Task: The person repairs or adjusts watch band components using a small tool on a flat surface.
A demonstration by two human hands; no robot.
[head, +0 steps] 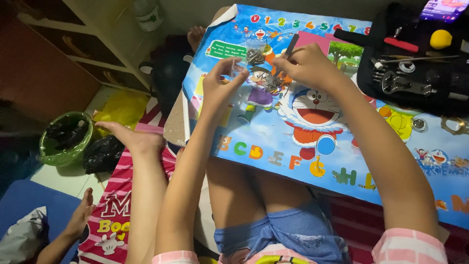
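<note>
My left hand [221, 83] pinches one edge of a small clear plastic bag [254, 53] with dark screws inside. My right hand [304, 64] grips the bag's other edge, and a thin dark stick [291, 45] pokes up past its fingers. Both hands hold the bag just above a low table [273, 146] covered in a blue cartoon sheet. A small heap of dark screws [271, 83] lies on the sheet right under the bag, between my hands.
A black tool case [410, 83] with pliers, a red-handled tool and a yellow object sits on the table's far right. A metal ring [456, 125] and washer [419, 123] lie near it. A green bin [63, 139] stands on the floor left; another person's hand [80, 215] rests there.
</note>
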